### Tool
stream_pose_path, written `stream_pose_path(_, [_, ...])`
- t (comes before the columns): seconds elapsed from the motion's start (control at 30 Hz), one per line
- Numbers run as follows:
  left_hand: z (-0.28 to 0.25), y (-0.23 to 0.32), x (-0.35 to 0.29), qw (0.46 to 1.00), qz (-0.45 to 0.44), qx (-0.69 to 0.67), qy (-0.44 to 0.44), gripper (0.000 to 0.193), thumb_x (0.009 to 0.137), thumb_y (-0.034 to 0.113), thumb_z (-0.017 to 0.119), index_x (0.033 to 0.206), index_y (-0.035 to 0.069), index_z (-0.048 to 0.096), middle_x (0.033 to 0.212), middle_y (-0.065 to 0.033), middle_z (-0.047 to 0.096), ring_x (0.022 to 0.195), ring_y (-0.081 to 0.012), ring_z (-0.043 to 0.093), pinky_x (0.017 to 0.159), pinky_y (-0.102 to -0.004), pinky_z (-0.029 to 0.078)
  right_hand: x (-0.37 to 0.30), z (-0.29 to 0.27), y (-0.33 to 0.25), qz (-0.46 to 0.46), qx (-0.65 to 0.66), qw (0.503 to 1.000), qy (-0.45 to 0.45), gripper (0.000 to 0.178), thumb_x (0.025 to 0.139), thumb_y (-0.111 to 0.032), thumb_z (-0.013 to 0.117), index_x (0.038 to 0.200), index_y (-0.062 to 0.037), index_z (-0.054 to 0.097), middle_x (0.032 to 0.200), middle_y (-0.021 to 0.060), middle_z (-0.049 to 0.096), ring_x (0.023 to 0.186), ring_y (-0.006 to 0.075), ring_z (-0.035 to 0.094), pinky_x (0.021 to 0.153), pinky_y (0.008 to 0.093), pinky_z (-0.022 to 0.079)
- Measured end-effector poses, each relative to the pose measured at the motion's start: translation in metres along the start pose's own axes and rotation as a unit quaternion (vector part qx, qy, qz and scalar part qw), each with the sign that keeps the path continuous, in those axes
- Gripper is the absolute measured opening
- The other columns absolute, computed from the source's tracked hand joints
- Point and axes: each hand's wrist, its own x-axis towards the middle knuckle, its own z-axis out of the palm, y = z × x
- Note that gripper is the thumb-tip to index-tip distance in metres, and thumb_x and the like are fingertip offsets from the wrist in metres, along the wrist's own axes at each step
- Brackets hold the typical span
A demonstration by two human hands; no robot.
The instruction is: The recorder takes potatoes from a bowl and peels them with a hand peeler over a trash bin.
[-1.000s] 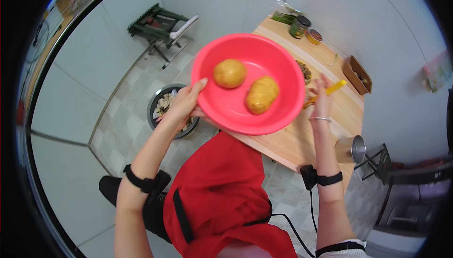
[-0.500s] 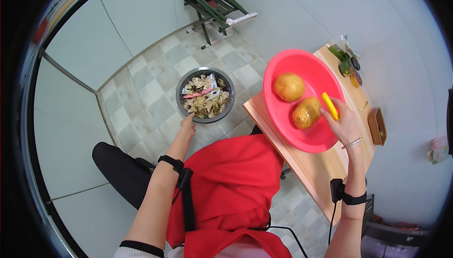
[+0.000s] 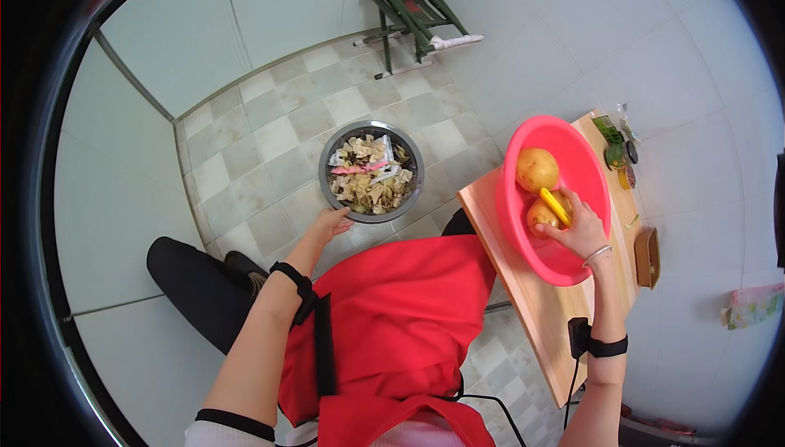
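Note:
My left hand (image 3: 332, 223) is closed on the near rim of a grey metal bowl (image 3: 325, 188), which holds pale, crumpled scraps and wrappers. Two potatoes (image 3: 536, 170) lie in a pink plastic basin (image 3: 590, 193) at the right. Over the nearer potato (image 3: 540, 215), my right hand (image 3: 579, 228) reaches in, thumb and fingers curved about it. The same hand holds a slim yellow tool (image 3: 554, 206) against that potato. The tool's working end does not show, so I cannot tell its exact kind.
The basin stands on a wooden table (image 3: 536, 316) with jars (image 3: 615, 155) and a brown tray (image 3: 648, 257) along its far edge. A folding stool (image 3: 413, 17) is by the wall. My red apron (image 3: 392, 308) covers my lap. A cable hangs by my right arm.
My right hand has lowered onto the nearer potato with the yellow tool. My left hand stays at the bowl's rim. The whole view has shifted, moving the surroundings right in the picture.

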Motion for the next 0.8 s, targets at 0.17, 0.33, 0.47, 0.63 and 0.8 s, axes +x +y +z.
stream_pose_path(0.17, [-0.043,-0.028,-0.026,0.999,-0.023,0.043,-0.006,0.036,0.083,0.023,0.061,0.108,-0.002,0.053,0.095,-0.0144,0.062,0.079,-0.0253,0.066,0.066,-0.0351,0.055,-0.002,0.006,-0.014,0.013,-0.067,0.997,-0.034,0.108,0.052,-0.059,0.078,0.138,-0.0152,0.029,0.097,0.026,0.056,0.086,0.0403,0.061,0.075,0.0461,0.05])
stream_pose_path(0.33, [-0.07,-0.047,-0.029,0.984,-0.035,0.173,-0.016,0.034,0.081,0.024,0.06,0.1,-0.003,0.058,0.088,-0.0176,0.065,0.074,-0.0251,0.067,0.064,-0.0357,0.056,-0.002,0.035,0.004,0.009,-0.048,0.999,0.022,0.105,0.051,-0.056,0.079,0.136,-0.0164,0.032,0.098,0.026,0.055,0.088,0.0419,0.06,0.077,0.0464,0.05])
stream_pose_path(0.47, [-0.101,-0.015,-0.073,0.917,-0.05,0.394,-0.021,0.026,0.08,0.023,0.059,0.083,-0.002,0.064,0.074,-0.0178,0.066,0.064,-0.0243,0.067,0.055,-0.0334,0.056,-0.004,0.019,-0.005,-0.004,-0.029,0.999,0.032,0.097,0.053,-0.049,0.079,0.133,-0.0167,0.035,0.099,0.0261,0.055,0.088,0.0427,0.059,0.078,0.0458,0.049])
stream_pose_path(0.63, [-0.108,0.002,-0.061,0.922,0.065,0.382,-0.006,0.02,0.076,0.019,0.06,0.073,0.0,0.065,0.067,-0.0131,0.066,0.058,-0.0208,0.066,0.048,-0.0311,0.054,-0.012,0.02,-0.015,0.028,-0.096,0.994,0.04,0.093,0.052,-0.042,0.08,0.131,-0.0155,0.037,0.099,0.025,0.054,0.085,0.0416,0.06,0.075,0.0451,0.05])
stream_pose_path(0.8, [-0.077,0.005,-0.069,0.844,0.222,0.488,0.005,0.012,0.072,0.015,0.062,0.077,0.006,0.068,0.067,-0.0083,0.066,0.06,-0.0194,0.065,0.052,-0.0327,0.053,-0.023,-0.008,-0.002,-0.002,-0.072,0.99,0.124,0.088,0.055,-0.035,0.079,0.129,-0.0112,0.038,0.104,0.0244,0.052,0.09,0.0379,0.058,0.078,0.0431,0.05])
